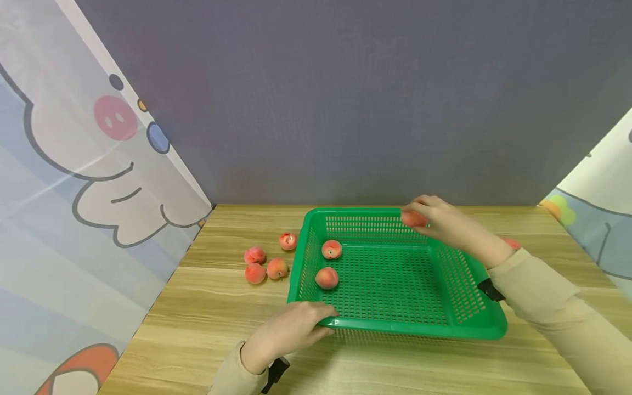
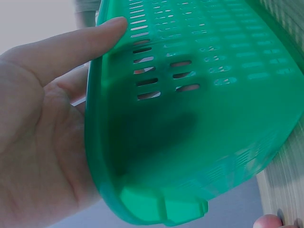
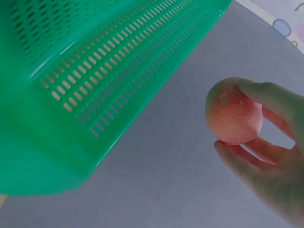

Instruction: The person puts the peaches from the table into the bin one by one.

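Note:
A green plastic basket (image 1: 395,326) with slotted sides sits on the table. My left hand (image 1: 291,330) grips its near rim at the left corner; in the left wrist view the thumb lies against the outer wall (image 2: 156,123) and the fingers go behind the rim. Over the far rim, toward the right, my right hand (image 1: 446,225) holds a reddish peach (image 1: 413,219). The right wrist view has this peach (image 3: 233,111) pinched between thumb and fingertips, apart from the basket wall. Inside the basket, along its left side, lie two peaches (image 1: 332,249) (image 1: 327,278).
Several peaches (image 1: 255,273) lie on the wooden table (image 1: 197,307) left of the basket. Another peach (image 1: 512,243) shows at the right, partly behind the right forearm. A grey wall (image 1: 316,109) rises behind the table, with a cartoon-printed sheet (image 1: 64,219) on the left.

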Available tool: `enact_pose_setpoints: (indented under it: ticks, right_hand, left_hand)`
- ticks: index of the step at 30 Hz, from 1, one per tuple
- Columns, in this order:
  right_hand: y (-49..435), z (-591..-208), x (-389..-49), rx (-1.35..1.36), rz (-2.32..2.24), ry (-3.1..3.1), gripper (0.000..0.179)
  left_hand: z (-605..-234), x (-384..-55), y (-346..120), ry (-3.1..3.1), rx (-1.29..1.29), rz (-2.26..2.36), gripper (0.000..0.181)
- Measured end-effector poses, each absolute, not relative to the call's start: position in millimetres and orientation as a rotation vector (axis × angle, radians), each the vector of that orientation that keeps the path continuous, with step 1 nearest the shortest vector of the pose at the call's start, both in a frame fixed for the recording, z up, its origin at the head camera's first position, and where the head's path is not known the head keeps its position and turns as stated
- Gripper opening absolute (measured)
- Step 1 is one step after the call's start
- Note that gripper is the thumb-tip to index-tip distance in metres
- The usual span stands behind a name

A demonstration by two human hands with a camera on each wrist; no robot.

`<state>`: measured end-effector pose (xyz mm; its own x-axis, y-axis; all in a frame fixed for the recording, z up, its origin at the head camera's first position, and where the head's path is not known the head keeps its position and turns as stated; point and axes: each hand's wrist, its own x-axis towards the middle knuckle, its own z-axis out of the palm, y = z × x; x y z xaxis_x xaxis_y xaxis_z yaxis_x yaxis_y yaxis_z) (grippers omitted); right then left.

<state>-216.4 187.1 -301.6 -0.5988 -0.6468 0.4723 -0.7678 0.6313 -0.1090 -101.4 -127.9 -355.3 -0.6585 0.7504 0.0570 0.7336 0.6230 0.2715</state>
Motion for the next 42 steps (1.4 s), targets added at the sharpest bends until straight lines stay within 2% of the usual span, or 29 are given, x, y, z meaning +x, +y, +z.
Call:
enact_pose_setpoints:
  ticks: [42]
  right_hand:
    - [110,-333,-249,1.142,0.528,-2.731,0.035]
  left_hand:
    - [-356,-101,-128,2.778,1.289,0.419,0.011]
